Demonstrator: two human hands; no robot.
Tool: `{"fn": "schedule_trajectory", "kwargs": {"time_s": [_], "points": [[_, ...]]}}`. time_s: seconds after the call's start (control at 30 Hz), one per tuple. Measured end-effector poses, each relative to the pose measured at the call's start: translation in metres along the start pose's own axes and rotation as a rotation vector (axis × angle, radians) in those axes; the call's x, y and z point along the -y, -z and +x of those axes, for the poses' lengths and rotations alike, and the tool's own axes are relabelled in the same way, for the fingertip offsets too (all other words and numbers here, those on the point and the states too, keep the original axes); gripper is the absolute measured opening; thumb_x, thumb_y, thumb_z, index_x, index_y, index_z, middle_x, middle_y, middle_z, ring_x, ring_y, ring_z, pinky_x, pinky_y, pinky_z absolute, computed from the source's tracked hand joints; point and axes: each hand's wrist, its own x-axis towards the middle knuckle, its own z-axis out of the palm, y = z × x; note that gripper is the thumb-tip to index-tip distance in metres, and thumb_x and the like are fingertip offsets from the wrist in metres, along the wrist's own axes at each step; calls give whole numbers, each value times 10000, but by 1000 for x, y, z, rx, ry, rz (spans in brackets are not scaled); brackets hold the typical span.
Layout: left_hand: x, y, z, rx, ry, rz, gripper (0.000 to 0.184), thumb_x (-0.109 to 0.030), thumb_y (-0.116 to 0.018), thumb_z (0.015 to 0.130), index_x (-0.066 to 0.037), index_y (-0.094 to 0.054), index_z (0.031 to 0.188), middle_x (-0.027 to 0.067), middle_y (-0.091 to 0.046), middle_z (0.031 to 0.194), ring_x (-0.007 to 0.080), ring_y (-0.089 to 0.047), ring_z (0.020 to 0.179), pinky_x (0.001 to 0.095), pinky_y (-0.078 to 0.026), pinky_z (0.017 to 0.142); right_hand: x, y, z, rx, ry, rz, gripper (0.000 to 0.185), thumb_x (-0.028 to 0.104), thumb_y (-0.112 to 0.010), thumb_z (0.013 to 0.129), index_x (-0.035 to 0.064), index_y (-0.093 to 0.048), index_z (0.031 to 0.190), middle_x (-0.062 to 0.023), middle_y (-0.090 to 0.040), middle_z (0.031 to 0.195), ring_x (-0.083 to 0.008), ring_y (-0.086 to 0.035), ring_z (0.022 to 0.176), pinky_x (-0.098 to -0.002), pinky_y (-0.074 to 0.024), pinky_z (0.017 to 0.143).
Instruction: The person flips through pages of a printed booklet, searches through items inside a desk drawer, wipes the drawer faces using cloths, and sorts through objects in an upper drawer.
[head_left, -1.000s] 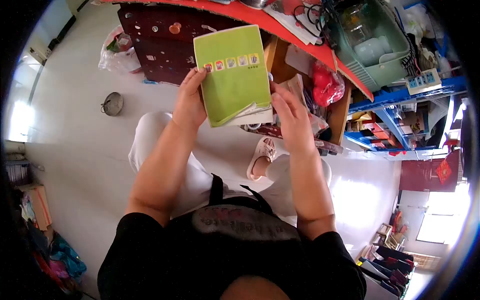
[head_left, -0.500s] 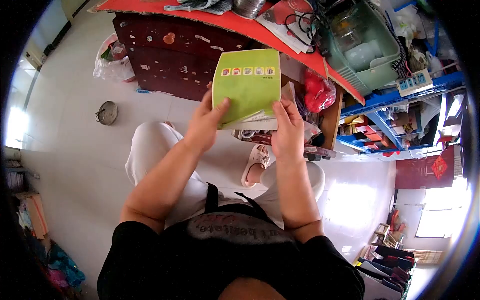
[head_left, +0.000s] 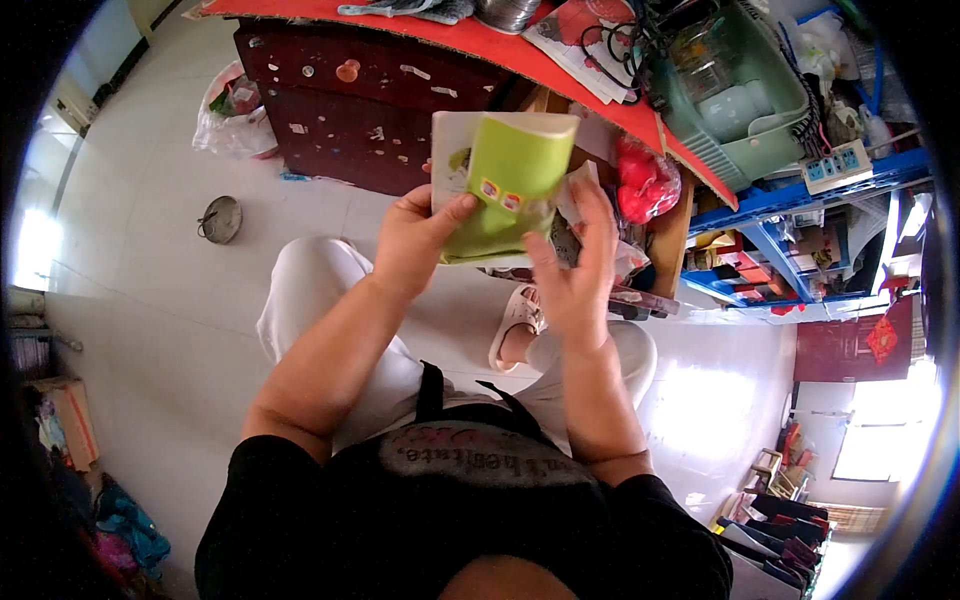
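Note:
A green booklet [head_left: 518, 165] is held up in front of me, its cover bent over so that a pale page shows at the left. My left hand [head_left: 415, 240] grips the lower left edge, thumb on top. Beside the lower right edge, my right hand [head_left: 580, 250] has its thumb and fingers apart; whether its fingertips touch the cover is blurred. Beyond the booklet is an opened wooden drawer [head_left: 672, 240] with papers and a red plastic-wrapped item [head_left: 645, 180] in it.
A dark red cabinet [head_left: 340, 120] under a red tabletop [head_left: 440, 22] stands ahead. On the right are a green basket [head_left: 745, 150], a power strip [head_left: 838, 167] and a blue rack [head_left: 775, 250]. A small metal pan [head_left: 222, 220] and a plastic bag [head_left: 235, 130] lie on the floor.
The booklet's cover has gone from lying flat to folding over, showing a page. My right hand has come off its grip at the lower right corner and spread its fingers.

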Motion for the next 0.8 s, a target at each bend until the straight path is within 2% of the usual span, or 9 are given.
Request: {"fn": "schedule_trajectory", "kwargs": {"time_s": [0.03, 0.07, 0.1, 0.23, 0.27, 0.37, 0.47, 0.7, 0.8], "points": [[0, -1, -2, 29, -39, 84, 224, -136, -646, 739, -7, -575, 908, 65, -596, 867, 114, -559, 766, 255, -463, 682, 8, -1, 0, 70, 163, -224, 702, 309, -661, 684, -28, -327, 1202, -215, -341, 1223, -348, -367, 1093, -405, -294, 918], [-1, -3, -4, 31, -34, 87, 224, -136, -646, 739, -7, -575, 908, 65, -596, 867, 114, -559, 766, 255, -463, 682, 12, -7, -1, 106, 138, -83, 775, 344, -669, 664, -25, -288, 1229, -234, -297, 1240, -395, -314, 1119, -444, -252, 933], [-2, -5, -8, 112, 27, -6, 224, -135, -647, 737, -9, -575, 908, 64, -597, 868, 118, -562, 772, 259, -464, 684, 14, -10, -3, 108, 161, -107, 799, 305, -683, 656, -11, -257, 1253, -241, -337, 1203, -370, -348, 1108, -430, -280, 924], [2, -6, -11, 215, 211, -199, 247, -196, -607, 772, -16, -563, 936, 68, -597, 873, 140, -575, 786, 285, -466, 708, 5, -9, -3, 180, -473, 618, 516, 104, -613, 736, 11, -363, 1178, -136, -515, 1039, -212, -515, 935, -310, -406, 816], [-1, -7, -10, 216, 211, -200, 247, -196, -607, 772, -16, -563, 936, 68, -597, 873, 140, -575, 786, 285, -466, 708, -1, -10, -2, -4, -552, 872, 414, 27, -571, 750, 20, -413, 1132, -93, -540, 988, -167, -536, 880, -282, -430, 776], [-10, -6, 1, 87, 266, -238, 307, -252, -512, 823, -2, -525, 1000, 85, -584, 920, 172, -572, 820, 295, -460, 741, -23, 19, 8, -79, -764, 1528, 322, 130, -439, 831, -9, -434, 1121, -131, -536, 1036, -225, -534, 936, -326, -439, 802], [-2, 9, 9, -18, 317, -295, 361, -216, -422, 816, 45, -453, 1064, 117, -532, 1022, 197, -526, 911, 287, -414, 818, -41, 25, 12, -78, -717, 1770, 369, 244, -323, 880, -11, -443, 1118, -142, -530, 1064, -268, -521, 959, -385, -410, 841], [-1, 2, 8, -61, 354, -215, 344, -177, -396, 827, 55, -441, 1077, 130, -517, 1042, 198, -513, 929, 306, -399, 839, -48, 26, 0, -106, -623, 1873, 363, 252, -304, 887, 19, -449, 1125, -124, -522, 1086, -269, -515, 968, -387, -410, 835], [3, 2, 9, -144, 337, -147, 399, -222, -427, 806, 60, -438, 1089, 161, -522, 1053, 235, -517, 956, 335, -397, 862, -53, 31, -5, -52, -521, 1842, 422, 317, -309, 884, 20, -429, 1157, -122, -502, 1125, -270, -488, 1012, -389, -382, 863]]}}
